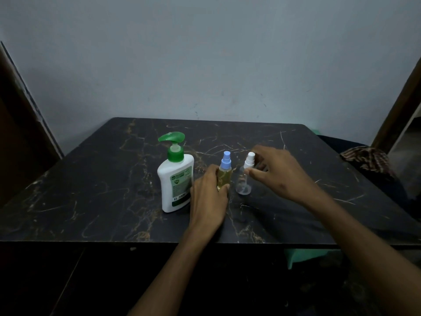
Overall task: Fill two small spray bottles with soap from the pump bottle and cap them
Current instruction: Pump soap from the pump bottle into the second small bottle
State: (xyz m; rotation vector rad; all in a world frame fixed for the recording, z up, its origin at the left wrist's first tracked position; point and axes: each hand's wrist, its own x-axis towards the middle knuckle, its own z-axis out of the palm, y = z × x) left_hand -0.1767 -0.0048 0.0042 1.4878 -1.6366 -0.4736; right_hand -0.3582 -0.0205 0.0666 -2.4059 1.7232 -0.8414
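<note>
Centrally on the dark worktop (91,179), a glossy slab veined with pale gold and white streaks like marble, three containers are standing upright in a row, nearer the front edge than the back. Leftmost, the pump bottle (175,179) is showing a smooth white plastic body with rounded shoulders, a green-and-white label, a green collar and a curved green pump head pointing toward the right side. Just beside it, the blue-capped spray bottle (225,173) is standing as a slim clear cylinder holding yellowish liquid, topped by a light blue nozzle. The left hand (208,197) is wrapping its grip around this bottle's lower body, fingers curling behind it and the thumb pressing on the front. Just to the right, apart by a narrow gap, the white-capped spray bottle (245,179) is standing, transparent and looking empty, with a white spray top. The right hand (280,172) is reaching in from the right edge, its thumb and fingertips closing as a pinching grip on the white top and neck, though the exact contact is partly hidden by the fingers. Beyond the worktop's back edge a matte, pale blue-grey wall (205,53) is rising, lightly scuffed. Off the right edge, a crumpled patterned cloth (364,158) is lying on something dark.
</note>
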